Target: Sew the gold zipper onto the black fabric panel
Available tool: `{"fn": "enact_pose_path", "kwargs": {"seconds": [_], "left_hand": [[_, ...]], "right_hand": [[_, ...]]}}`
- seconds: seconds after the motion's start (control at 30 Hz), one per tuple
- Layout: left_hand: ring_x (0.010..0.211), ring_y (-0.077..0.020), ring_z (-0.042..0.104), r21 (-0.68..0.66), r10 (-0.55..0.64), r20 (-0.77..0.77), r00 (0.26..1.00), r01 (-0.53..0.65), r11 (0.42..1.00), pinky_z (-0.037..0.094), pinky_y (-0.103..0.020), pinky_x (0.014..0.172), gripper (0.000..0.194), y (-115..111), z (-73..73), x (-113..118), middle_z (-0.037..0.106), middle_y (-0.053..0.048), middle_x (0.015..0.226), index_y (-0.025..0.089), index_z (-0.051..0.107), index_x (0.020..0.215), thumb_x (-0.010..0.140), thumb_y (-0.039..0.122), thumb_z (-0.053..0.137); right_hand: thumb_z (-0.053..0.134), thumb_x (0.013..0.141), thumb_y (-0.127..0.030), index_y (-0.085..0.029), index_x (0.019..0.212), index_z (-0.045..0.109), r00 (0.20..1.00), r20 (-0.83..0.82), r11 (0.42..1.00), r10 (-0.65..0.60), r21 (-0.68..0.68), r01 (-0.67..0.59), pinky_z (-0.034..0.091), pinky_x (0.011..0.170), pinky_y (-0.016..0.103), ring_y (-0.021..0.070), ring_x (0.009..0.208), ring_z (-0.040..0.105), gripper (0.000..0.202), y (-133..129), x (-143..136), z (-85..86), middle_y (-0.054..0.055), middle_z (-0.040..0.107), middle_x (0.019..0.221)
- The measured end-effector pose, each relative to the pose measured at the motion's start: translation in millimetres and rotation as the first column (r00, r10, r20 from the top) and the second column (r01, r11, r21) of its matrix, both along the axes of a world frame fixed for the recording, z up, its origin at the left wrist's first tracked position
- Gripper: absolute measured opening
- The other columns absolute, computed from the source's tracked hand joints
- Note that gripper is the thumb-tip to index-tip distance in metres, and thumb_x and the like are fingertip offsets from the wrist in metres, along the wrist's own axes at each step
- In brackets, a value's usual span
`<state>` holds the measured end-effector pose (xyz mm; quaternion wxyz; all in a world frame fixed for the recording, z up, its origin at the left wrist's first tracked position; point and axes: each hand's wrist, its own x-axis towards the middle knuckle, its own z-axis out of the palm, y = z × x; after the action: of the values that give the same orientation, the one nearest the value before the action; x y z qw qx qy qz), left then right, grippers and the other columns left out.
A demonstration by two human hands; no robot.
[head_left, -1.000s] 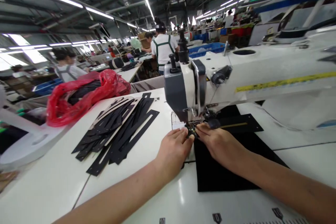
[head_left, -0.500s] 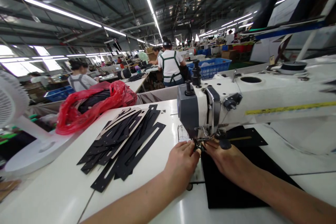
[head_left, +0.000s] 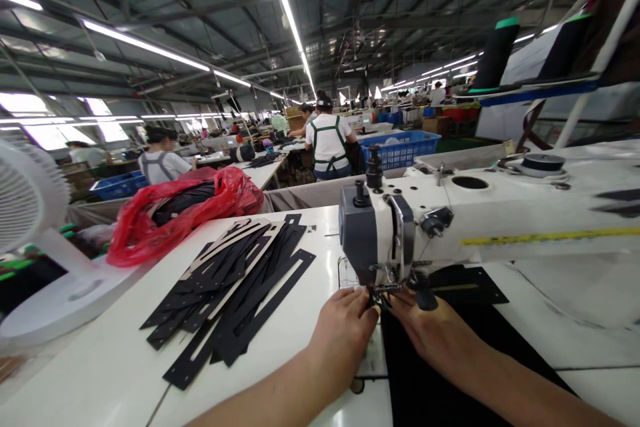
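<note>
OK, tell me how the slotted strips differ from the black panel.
The slotted strips are many narrow, overlapping pieces; the black panel looks like one broad sheet. The strips have long openings, while the panel shows none. The strips lie untouched left of the sewing machine; the panel lies partly beneath the right hand and forearm. Both look mostly black and rest on the white table.

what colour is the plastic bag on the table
Red; it shows best in the head view.
</note>
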<state>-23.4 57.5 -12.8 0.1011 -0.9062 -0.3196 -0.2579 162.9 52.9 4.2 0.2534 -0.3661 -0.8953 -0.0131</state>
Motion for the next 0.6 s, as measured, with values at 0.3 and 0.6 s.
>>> {"fn": "enact_pose_path", "kwargs": {"seconds": [0.3, 0.6], "left_hand": [[0.092, -0.0225, 0.065, 0.003, -0.008, 0.046, 0.999, 0.008, 1.0, 0.052, -0.037, 0.084, 0.009, -6, 2.1, 1, 0.068, -0.012, 0.097, 0.015, 0.063, 0.085, 0.085, 0.015, 0.054], [0.099, -0.0227, 0.06, -0.345, 0.131, 0.424, 0.896, 0.026, 0.938, 0.049, -0.042, 0.088, 0.022, -16, 1.5, -5, 0.065, -0.008, 0.107, 0.021, 0.064, 0.097, 0.084, 0.01, 0.049]], "right_hand": [[0.035, 0.085, -0.006, -0.017, 0.103, 0.06, 0.996, -0.085, 0.999, 0.013, 0.043, -0.009, 0.047, 0.089, 0.032, 0.0168, 0.097, 0.061, 0.033, -2, 3, -4.6, 0.009, 0.065, 0.105], [0.05, 0.087, -0.036, -0.005, 0.115, 0.053, 0.961, 0.066, 0.944, -0.269, 0.218, 0.249, 0.037, 0.096, 0.057, 0.0328, 0.108, 0.055, 0.041, -4, 10, -30.8, 0.023, 0.059, 0.113]]}}
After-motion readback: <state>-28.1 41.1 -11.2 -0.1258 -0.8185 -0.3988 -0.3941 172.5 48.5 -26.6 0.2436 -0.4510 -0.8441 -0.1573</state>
